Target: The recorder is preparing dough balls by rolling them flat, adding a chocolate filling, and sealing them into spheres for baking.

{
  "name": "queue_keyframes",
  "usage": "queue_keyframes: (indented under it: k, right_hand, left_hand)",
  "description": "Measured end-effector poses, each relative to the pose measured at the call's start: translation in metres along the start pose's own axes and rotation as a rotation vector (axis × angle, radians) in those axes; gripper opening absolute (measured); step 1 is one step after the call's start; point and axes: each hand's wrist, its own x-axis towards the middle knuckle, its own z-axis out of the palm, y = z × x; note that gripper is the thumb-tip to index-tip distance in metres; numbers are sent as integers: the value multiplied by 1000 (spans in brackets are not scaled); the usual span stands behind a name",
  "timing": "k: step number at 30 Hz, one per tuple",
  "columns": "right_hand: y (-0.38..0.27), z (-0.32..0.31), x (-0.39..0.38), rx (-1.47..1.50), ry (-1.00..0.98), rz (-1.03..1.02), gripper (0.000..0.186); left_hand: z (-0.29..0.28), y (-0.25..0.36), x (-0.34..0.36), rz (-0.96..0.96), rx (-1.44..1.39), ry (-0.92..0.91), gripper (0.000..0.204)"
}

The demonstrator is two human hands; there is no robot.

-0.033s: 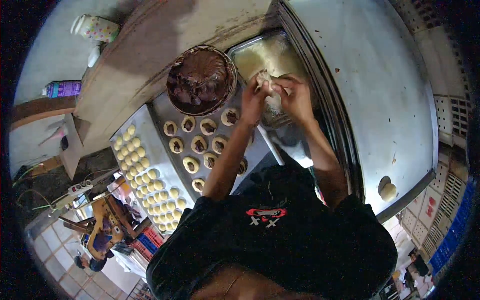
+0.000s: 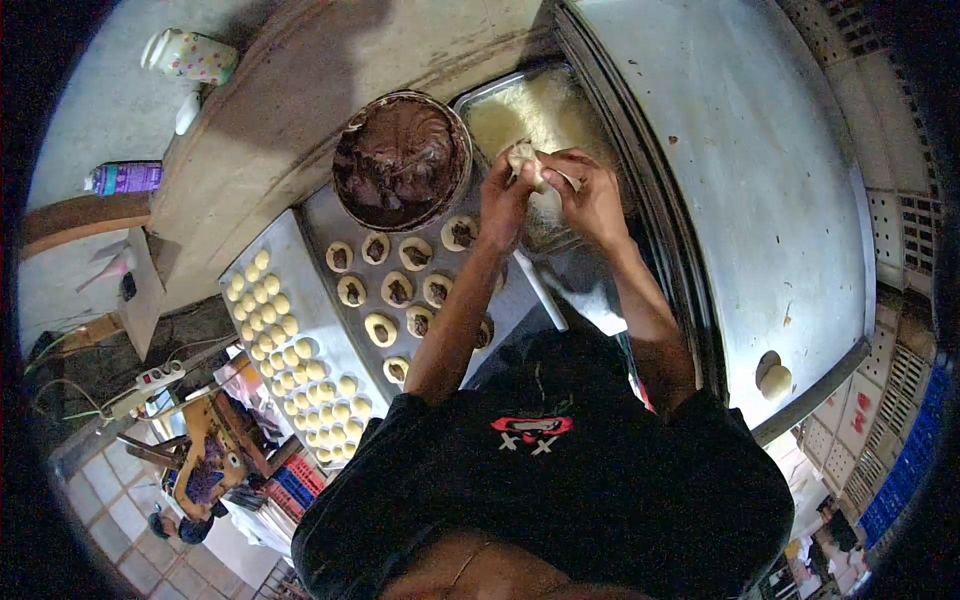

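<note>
In the head view, your left hand (image 2: 507,205) and right hand (image 2: 590,195) are pinching one piece of dough (image 2: 525,160) between them, thumbs and fingertips meeting on it, so both sides of the grip are closing on the same thing; your fingers are hiding its underside, and you cannot tell whether it is holding anything inside. It is sitting above the shallow tray (image 2: 492,92), toward that tray's left edge. Judging by its creased, drooping look, you are handling something light, soft and limp, likely stretching and tearing if you are pulling hard at one spot. You are probably doing best by supporting its body with your fingers and pinching only the rim between thumb and fingertips. The brown paste (image 2: 400,160) is filling the bowl (image 2: 469,160) by the far edge of the dark tray (image 2: 320,215); it is looking thick and glossy, so any smear on a dough edge is likely making it slippery. On the dark tray, dough rounds (image 2: 397,290) are carrying dabs of paste; along its left edge, the pale tray (image 2: 310,300) is holding plain dough balls (image 2: 303,348).
</note>
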Motion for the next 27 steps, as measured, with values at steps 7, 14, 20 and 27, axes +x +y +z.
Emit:
queue_keyframes:
  k: [7,14,20,27]
  right_hand:
    - [5,-2,-11,265,45,122,32]
    - [4,-9,-12,553,-10,125,43]
    - [15,-3,-15,693,11,275,45]
    - [8,-23,-7,111,33,-84,19]
  left_hand:
    - [8,16,-7,-54,-373,17,21]
    - [7,19,-6,-73,-252,38,22]
    - [8,17,-12,-134,-405,66,28]
    - [2,53,-10,725,1059,-149,34]
